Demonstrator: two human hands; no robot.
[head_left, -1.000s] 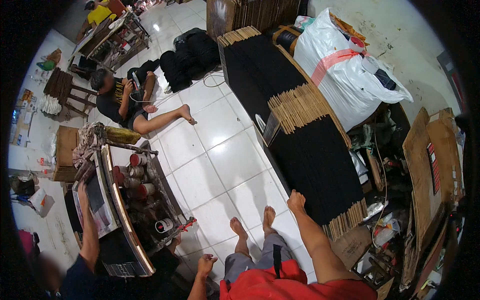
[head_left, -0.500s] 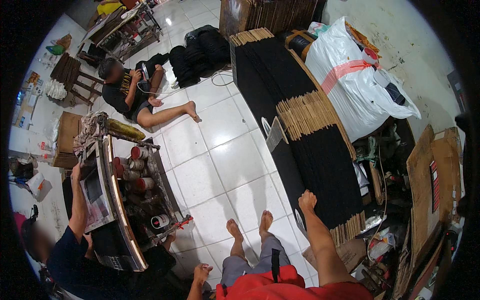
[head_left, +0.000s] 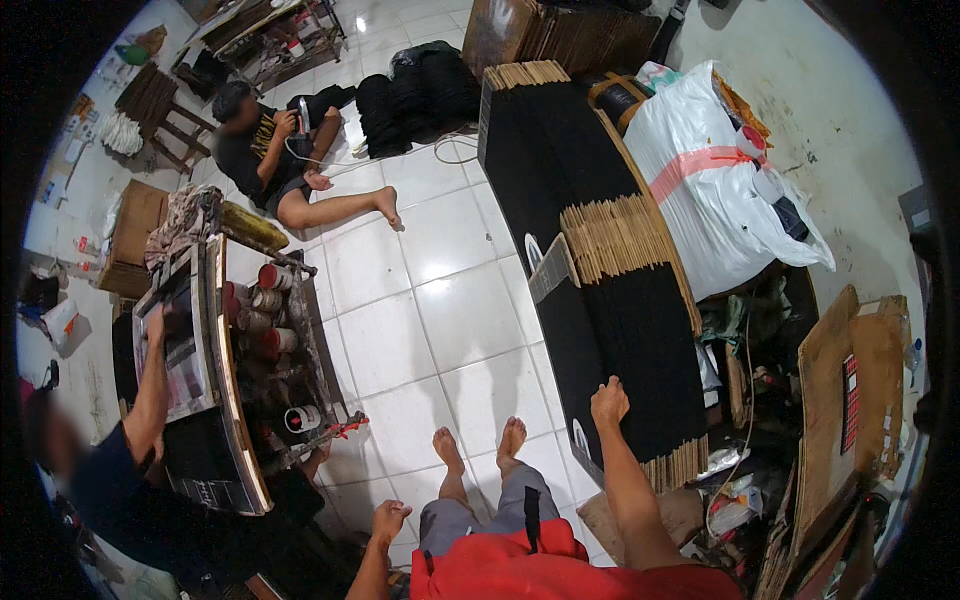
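Note:
My right hand (head_left: 610, 402) is closed on black fabric (head_left: 590, 370) along the left part of a long stack at right. The stack has several rows of wooden board ends (head_left: 612, 240) between and at the ends of the black layers, and white prints show on its left edge. My left hand (head_left: 390, 519) hangs low beside my grey shorts (head_left: 445, 520), fingers curled, with nothing visible in it. My bare feet stand on white tiles (head_left: 420, 330).
At left, a co-worker's arm (head_left: 150, 390) reaches onto a screen frame on a rack with paint cans (head_left: 275, 277). Another person (head_left: 260, 160) sits on the floor by black bundles (head_left: 410, 105). White sacks (head_left: 730, 230) and cardboard (head_left: 850, 400) lie right.
The view has shifted slightly. My right hand stays on the stack, and white prints on its left edge show more. The co-worker's hand has moved along the screen frame.

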